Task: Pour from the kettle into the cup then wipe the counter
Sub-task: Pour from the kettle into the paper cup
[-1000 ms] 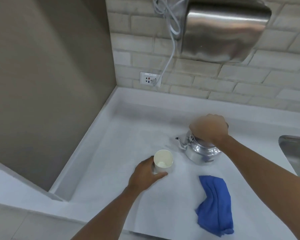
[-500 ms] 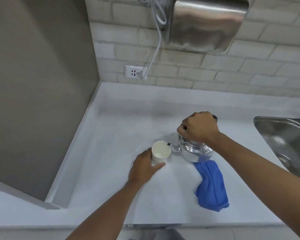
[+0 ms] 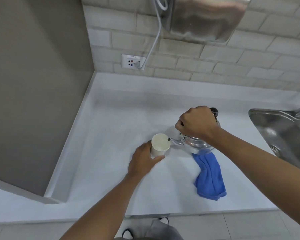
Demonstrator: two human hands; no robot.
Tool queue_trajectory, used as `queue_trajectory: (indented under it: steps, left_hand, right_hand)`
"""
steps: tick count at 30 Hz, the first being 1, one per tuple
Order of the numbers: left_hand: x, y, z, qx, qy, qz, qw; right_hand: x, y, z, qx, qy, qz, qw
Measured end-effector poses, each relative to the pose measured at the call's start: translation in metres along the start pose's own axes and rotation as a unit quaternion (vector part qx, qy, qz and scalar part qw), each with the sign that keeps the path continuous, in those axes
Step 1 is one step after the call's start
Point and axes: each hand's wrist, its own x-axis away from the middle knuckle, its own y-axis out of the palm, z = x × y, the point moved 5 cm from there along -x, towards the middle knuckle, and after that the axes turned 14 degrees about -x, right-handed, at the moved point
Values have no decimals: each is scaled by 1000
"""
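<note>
The kettle [image 3: 197,144], gripped by the right hand [image 3: 197,123], points its spout at the cup [image 3: 160,142], which the left hand [image 3: 143,161] holds.

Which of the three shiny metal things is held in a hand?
The kettle: the right hand grips its handle. The sink and wall-mounted dryer are untouched.

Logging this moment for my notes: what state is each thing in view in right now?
left hand: grips the cup.
right hand: grips the kettle handle.
cup: upright on the counter, contents unclear.
kettle: lifted, spout tip at the cup rim.
blue cloth: crumpled, untouched.
plug: in the socket.
</note>
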Motion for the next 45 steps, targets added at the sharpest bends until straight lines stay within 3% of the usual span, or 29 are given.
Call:
queue_trajectory:
  steps: [45]
  left_hand:
    - [2, -5, 3, -7, 10, 17, 1000]
  right_hand:
    - [-4, -6, -11, 19, -5, -19, 1000]
